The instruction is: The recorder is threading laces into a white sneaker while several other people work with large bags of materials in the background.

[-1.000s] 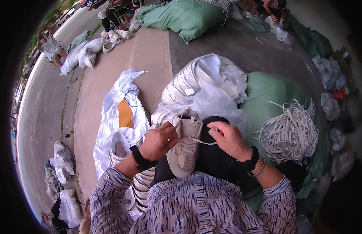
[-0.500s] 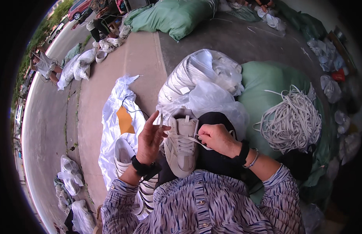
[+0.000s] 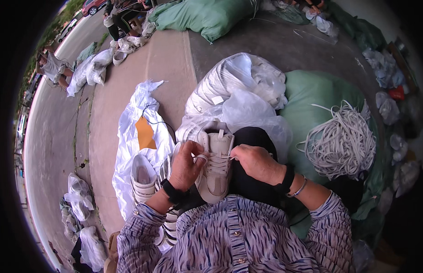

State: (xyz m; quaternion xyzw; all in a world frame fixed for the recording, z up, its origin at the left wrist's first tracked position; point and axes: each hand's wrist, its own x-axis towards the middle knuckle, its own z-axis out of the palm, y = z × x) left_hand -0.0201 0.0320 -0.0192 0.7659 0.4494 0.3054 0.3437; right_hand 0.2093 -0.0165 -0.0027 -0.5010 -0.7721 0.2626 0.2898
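A beige lace-up sneaker (image 3: 218,184) rests on my lap, toe toward me, its tongue up and pale shoelace (image 3: 217,164) crossing the front. My left hand (image 3: 185,167) is closed at the shoe's left eyelet edge, pinching a loop of the lace between thumb and fingers. On the other side my right hand (image 3: 258,162) pinches the lace close to the right eyelets, fingers curled. Left of my left hand, more pale shoes (image 3: 142,175) stand in a row, partly hidden by my forearm.
A clear bag of white shoes (image 3: 211,88) lies ahead. To the right, a heap of loose laces (image 3: 341,143) sits on a green sack (image 3: 311,91). A white sack (image 3: 129,123) with an orange card (image 3: 145,133) lies left. Another green sack (image 3: 207,18) and people are farther off.
My left hand has come down from above the shoe's left side and closed by the eyelets. The lace on the right is drawn in shorter; my right hand has barely shifted.
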